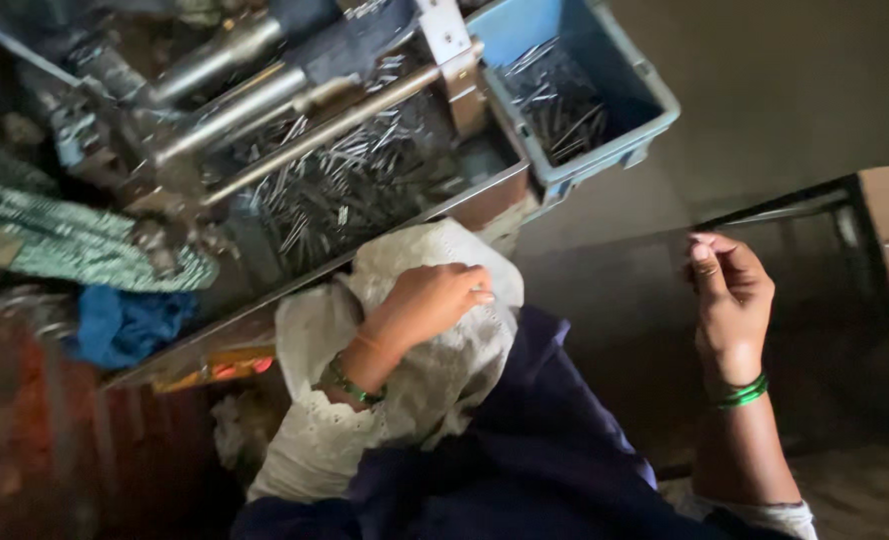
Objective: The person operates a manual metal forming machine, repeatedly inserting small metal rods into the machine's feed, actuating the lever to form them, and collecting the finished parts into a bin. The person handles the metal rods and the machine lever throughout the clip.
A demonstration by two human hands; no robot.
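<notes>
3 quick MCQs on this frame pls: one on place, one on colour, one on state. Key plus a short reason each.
1. Where does the blue bin sit?
A. Right of the metal tray
B. On the person's lap
C. Under the dark cloth

2. What colour are the bangles on the right wrist?
A. Red
B. Green
C. White

3. What is the left hand doing?
A. Raised in the air
B. Gripping a steel bar
C. Resting on white cloth

Key: 1 A, the bin adjoins the tray's right end; 2 B, they show bright green; 3 C, the curled fingers lie on the white cloth.
</notes>
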